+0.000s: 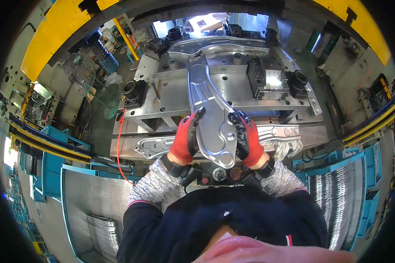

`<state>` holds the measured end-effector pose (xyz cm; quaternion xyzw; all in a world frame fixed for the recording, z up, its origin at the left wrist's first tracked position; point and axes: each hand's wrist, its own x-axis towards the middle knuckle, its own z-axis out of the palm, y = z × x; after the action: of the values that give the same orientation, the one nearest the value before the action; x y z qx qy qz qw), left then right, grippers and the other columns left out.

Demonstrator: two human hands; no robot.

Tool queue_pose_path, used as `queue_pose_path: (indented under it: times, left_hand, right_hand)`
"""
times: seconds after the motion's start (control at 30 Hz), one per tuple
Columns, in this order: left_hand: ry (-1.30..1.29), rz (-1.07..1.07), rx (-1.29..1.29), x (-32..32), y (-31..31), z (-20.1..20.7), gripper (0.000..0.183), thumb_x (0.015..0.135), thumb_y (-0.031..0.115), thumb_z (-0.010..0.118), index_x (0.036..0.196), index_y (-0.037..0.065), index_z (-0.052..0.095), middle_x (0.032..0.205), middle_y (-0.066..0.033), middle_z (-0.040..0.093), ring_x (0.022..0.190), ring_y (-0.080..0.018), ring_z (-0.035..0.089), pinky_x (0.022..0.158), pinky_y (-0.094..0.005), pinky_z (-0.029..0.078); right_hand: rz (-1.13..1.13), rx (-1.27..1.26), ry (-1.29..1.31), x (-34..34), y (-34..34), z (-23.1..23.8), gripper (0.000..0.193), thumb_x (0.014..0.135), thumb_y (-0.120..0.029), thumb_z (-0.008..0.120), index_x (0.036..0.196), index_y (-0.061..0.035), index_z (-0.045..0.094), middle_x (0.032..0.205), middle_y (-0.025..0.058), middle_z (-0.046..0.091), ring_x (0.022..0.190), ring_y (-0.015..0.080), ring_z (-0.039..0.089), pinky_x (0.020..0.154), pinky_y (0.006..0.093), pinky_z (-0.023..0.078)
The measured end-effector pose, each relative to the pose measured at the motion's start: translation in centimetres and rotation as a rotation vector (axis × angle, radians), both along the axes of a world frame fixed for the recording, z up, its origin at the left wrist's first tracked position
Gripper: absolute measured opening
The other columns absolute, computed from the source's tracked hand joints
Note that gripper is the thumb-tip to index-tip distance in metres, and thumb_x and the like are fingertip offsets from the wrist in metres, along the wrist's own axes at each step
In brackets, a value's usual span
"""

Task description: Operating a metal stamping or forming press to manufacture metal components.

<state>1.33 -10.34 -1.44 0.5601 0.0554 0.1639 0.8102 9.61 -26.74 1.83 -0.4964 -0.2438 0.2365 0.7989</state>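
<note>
In front of my chest I hold a long curved stamped sheet-metal part [216, 125], grey, with pressed ribs and round holes. Its rounded wide end points toward me, while the narrower end reaches away over the press die [171, 94]. My left hand [187, 136], in a red glove with black coating, is closed on the part's left edge. On the opposite edge my right hand [247, 139], gloved alike, grips it too. Some fingertips are hidden behind the metal. A similar stamped part [221, 43] lies at the die's far side.
Below my hands, a perforated metal end [156, 147] and a ribbed piece [278, 131] lie on the ledge, beside a whitish cloth [288, 148]. A button box [219, 174] sits near my waist. Blue-framed bins [79, 175] flank me, holding stacked parts [335, 199]. A red hose [119, 153] hangs left.
</note>
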Motion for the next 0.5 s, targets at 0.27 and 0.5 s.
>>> queue_pose_path:
  times: [0.27,0.5]
  left_hand:
    - [0.31,0.136,-0.171,-1.0,2.2,-5.1,0.026,0.082,0.013,0.058,0.103,0.0,0.055,0.089,-0.0054,0.06,0.083,-0.0131,0.058,0.073,-0.0248,0.046]
    - [0.289,0.246,-0.052,0.3,3.9,-7.5,0.022,0.081,0.013,0.06,0.099,0.002,0.057,0.083,-0.0019,0.06,0.075,-0.0092,0.056,0.067,-0.0221,0.044]
  right_hand:
    - [-0.038,0.037,0.129,-1.2,2.7,-14.4,0.033,0.09,-0.015,0.047,0.12,-0.0011,0.045,0.11,0.0053,0.053,0.095,0.0117,0.05,0.083,0.0256,0.042]
    - [-0.117,0.044,0.263,-0.7,5.6,-16.4,0.031,0.091,-0.016,0.044,0.119,-0.0016,0.046,0.103,0.0053,0.057,0.087,0.0107,0.052,0.076,0.0252,0.043]
